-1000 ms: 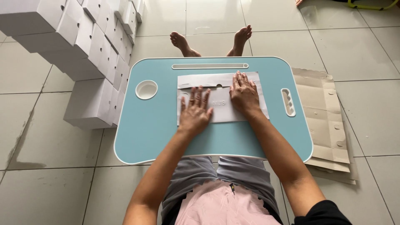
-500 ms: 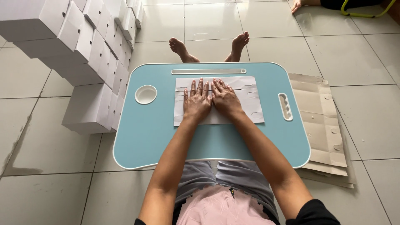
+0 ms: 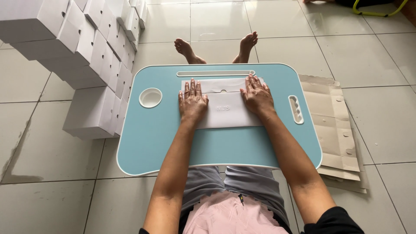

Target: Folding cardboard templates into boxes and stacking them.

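A flat white cardboard box blank [image 3: 226, 109] lies folded on a light blue lap table [image 3: 151, 138]. My left hand [image 3: 192, 100] presses flat on its left end, fingers together and extended. My right hand [image 3: 256, 95] presses flat on its right end the same way. Neither hand grips anything; both palms rest on the cardboard. The blank's far flap lies just below the table's long slot [image 3: 215, 73].
Stacks of assembled white boxes [image 3: 82, 56] stand on the tiled floor to the left. A pile of flat brown-backed blanks [image 3: 331, 130] lies on the floor to the right. The table has a round cup recess [image 3: 150, 97] and a handle cutout [image 3: 295, 109]. My bare feet [image 3: 216, 45] show beyond the table.
My hands slid apart from the middle of the cardboard to its left and right ends, pressing it flat. The view has shifted slightly.
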